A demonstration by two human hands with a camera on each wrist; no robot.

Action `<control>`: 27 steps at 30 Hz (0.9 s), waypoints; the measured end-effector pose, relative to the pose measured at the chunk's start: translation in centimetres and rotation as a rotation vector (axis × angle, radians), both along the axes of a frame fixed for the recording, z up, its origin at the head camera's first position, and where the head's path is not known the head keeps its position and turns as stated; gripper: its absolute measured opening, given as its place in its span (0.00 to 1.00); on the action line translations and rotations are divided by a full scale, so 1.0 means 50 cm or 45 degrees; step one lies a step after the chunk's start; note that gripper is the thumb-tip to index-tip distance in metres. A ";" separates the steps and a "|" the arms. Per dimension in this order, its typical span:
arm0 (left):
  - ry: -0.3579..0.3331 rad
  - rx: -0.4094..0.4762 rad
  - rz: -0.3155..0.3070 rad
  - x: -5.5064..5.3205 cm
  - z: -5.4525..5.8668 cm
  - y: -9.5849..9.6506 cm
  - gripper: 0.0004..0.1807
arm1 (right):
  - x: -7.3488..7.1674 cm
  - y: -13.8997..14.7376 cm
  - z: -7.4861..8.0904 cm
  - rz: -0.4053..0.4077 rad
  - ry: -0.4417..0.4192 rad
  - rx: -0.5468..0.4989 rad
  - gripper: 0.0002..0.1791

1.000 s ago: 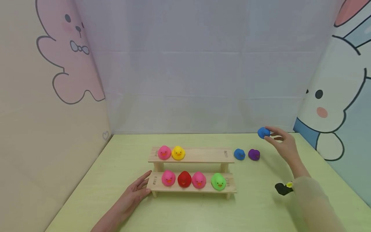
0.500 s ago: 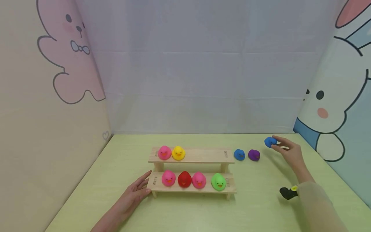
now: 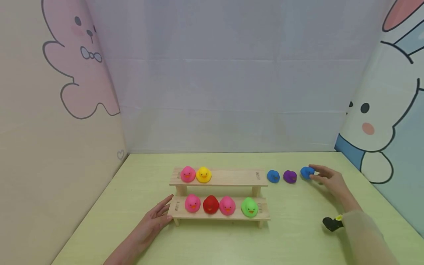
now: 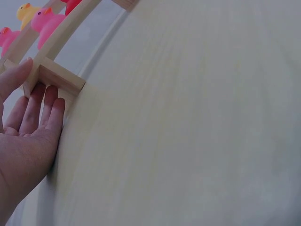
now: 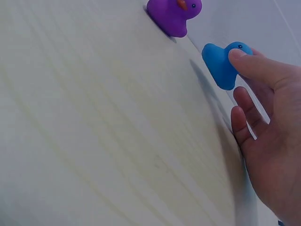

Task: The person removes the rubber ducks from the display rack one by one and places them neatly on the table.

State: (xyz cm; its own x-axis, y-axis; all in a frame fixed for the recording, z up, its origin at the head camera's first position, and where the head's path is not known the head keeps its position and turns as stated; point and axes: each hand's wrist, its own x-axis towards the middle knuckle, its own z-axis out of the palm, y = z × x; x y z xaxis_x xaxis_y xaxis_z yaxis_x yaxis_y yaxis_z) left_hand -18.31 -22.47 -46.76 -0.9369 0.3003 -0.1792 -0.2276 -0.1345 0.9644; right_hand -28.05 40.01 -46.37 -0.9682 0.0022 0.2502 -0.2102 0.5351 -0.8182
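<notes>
Pinching blue duck (image 3: 306,172), right hand (image 3: 332,182) right of wooden stand (image 3: 228,177), gap under duck clear only in right wrist view, left hand (image 3: 155,221) loosely spread, touching stand's left end.

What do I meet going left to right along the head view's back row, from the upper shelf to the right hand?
Pink rubber duck, yellow rubber duck, blue rubber duck, purple rubber duck, second blue rubber duck (pinched), right hand.
</notes>
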 end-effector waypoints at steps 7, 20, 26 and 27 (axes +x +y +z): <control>-0.007 0.013 0.003 0.001 0.000 -0.001 0.39 | 0.008 0.005 0.001 0.056 -0.117 0.060 0.29; -0.009 -0.007 0.003 0.003 0.003 -0.001 0.39 | 0.011 0.009 0.005 0.128 -0.206 0.025 0.31; -0.024 -0.008 0.016 0.005 0.005 0.000 0.39 | 0.013 0.010 0.008 0.158 -0.198 -0.005 0.30; -0.023 -0.008 0.017 0.006 0.005 0.000 0.39 | 0.012 0.009 0.008 0.161 -0.197 -0.012 0.30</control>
State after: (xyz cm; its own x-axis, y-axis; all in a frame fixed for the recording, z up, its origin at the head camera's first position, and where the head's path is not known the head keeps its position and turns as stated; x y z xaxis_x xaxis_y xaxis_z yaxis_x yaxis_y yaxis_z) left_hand -18.03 -22.44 -46.51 -0.9372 0.2869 -0.1983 -0.2435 -0.1314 0.9610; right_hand -27.45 40.48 -45.98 -0.9878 -0.1203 0.0985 -0.1463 0.5049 -0.8507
